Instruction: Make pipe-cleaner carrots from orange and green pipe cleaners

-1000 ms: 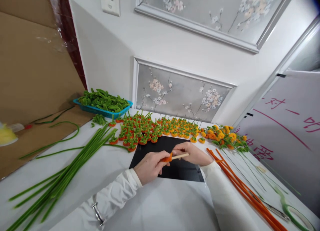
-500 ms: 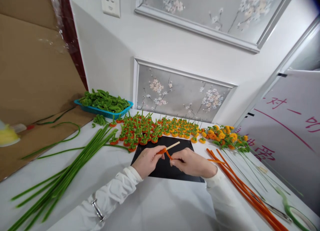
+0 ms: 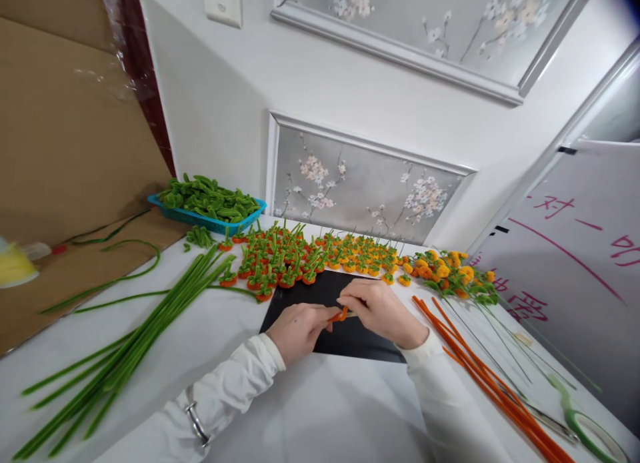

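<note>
Above the black mat (image 3: 335,346), my left hand (image 3: 297,331) is closed round a thin pale stick (image 3: 351,314) wound with an orange pipe cleaner (image 3: 343,313). My right hand (image 3: 384,314) pinches the orange pipe cleaner beside the stick, fingers pressed together close to the left fingertips. Most of the stick is hidden by the hands. Just beyond the mat stand several small orange pumpkins (image 3: 287,276) with green stems, and yellow-orange ones (image 3: 373,269) to their right. Loose orange pipe cleaners (image 3: 480,363) lie to the right of my right hand.
Green pipe cleaners (image 3: 145,343) lie across the table's left side. A blue tray (image 3: 200,219) of green fuzzy leaves stands at the back left. At the right are a bunch of orange flowers (image 3: 443,273), scissors (image 3: 553,421) and green tape (image 3: 595,436).
My right hand has come up and closer to my left, bringing the pipe cleaner's strand over the stick. The stick has tipped from pointing up-right to nearly level.
</note>
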Demonstrator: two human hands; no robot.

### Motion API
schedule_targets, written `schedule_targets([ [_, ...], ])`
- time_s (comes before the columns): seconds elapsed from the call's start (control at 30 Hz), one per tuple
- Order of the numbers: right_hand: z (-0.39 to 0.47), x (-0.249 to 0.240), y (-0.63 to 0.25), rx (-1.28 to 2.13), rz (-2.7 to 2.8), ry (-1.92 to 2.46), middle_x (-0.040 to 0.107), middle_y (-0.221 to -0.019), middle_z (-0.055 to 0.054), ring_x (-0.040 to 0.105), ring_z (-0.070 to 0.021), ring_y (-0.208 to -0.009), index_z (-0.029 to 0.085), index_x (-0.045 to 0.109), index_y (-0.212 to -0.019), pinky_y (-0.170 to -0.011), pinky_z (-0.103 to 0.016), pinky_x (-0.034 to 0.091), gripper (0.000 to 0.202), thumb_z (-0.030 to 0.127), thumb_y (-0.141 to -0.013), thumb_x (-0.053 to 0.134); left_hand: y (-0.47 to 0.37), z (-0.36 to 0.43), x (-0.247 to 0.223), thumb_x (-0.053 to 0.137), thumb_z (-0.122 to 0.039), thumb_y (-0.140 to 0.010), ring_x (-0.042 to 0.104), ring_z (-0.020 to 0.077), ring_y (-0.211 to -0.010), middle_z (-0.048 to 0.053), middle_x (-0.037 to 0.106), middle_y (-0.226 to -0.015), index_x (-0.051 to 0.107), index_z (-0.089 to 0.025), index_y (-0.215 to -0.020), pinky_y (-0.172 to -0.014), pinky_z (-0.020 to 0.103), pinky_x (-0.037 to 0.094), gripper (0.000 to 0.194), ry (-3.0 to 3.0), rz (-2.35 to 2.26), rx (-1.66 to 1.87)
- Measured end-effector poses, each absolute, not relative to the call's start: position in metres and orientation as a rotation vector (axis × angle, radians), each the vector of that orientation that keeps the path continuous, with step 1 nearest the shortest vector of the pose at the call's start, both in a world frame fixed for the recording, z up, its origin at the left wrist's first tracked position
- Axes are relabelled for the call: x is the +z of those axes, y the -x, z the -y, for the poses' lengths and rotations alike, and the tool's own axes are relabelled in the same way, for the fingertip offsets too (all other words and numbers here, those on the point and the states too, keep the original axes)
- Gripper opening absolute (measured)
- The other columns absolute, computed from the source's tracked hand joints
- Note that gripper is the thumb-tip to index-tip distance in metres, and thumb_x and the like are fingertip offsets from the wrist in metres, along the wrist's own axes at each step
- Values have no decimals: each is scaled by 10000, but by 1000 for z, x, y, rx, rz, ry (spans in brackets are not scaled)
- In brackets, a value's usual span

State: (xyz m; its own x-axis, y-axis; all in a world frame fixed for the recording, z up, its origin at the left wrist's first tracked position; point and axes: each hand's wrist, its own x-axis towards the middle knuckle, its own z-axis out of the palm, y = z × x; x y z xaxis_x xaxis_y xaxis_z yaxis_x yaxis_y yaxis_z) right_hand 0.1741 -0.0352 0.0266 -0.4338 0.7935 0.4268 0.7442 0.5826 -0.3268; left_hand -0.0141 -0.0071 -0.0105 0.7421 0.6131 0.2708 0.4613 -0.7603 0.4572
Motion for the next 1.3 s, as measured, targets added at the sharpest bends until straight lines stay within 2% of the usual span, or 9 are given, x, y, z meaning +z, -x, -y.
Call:
schedule_targets([
  [0.17,28,25,-173,192,2201,1155,638,-776,-9,573,-121,-720,198,639,-781,-669,-217,406,167,241,-883,513,12,10,-6,413,-161,-836,584,138,-621,-21,669,-755,650,-213,-843,-568,215,345,243,-2568,-842,554],
  [0.27,31,26,-169,182,2189,1130,638,-765,-5,572,-117,-708,201,643,-777,-664,-214,407,164,235,-878,519,13,10,-6,390,-251,-883,578,130,-615,-19,656,-723,634,-200,-731,-581,213,343,292,-2553,-853,589],
  [0.4,35,26,-162,134,2240,1104,630,-758,-6,567,-115,-699,211,648,-794,-657,-209,408,183,224,-889,491,15,7,-10,400,-250,-883,612,141,-670,-19,664,-705,626,-203,-702,-619,212,365,294,-2552,-947,621],
  [0.63,23,21,-164,173,2195,1221,651,-750,2,564,-110,-683,206,660,-772,-648,-206,403,143,272,-849,559,13,8,-15,413,-141,-835,617,138,-647,-11,658,-686,623,-192,-754,-604,203,394,231,-2562,-858,611],
  [0.83,12,16,-181,619,2222,1358,590,-595,22,497,-83,-537,162,664,-741,-504,-182,349,213,343,-811,575,11,12,-19,439,-127,-841,564,123,-607,1,628,-679,619,-171,-764,-581,209,366,201,-2580,-651,782],
  [0.93,13,15,-185,641,2210,1351,553,-573,23,456,-76,-526,141,645,-678,-484,-181,318,291,364,-830,538,11,13,-15,439,-116,-840,520,97,-553,-10,623,-666,620,-167,-753,-558,201,354,207,-2464,-678,879],
  [1.03,18,17,-184,601,2176,1367,514,-530,34,441,-75,-511,146,607,-642,-497,-184,321,323,328,-870,471,11,12,-10,464,-139,-833,523,93,-542,-18,647,-678,619,-172,-892,-557,195,372,168,-2289,-771,952],
  [1.13,26,18,-182,599,2218,1352,544,-550,33,477,-78,-522,162,592,-660,-537,-187,346,316,268,-897,413,12,8,-9,469,-174,-836,592,114,-621,-9,682,-732,546,-173,-1133,-630,206,431,307,-2119,-832,1019],
  [1.3,40,21,-177,496,2351,1342,591,-594,21,524,-93,-554,179,588,-701,-561,-200,340,260,201,-892,414,17,-1,-12,459,-220,-844,614,136,-663,11,695,-744,627,-144,-1058,-656,224,450,283,-2095,-970,1039],
])
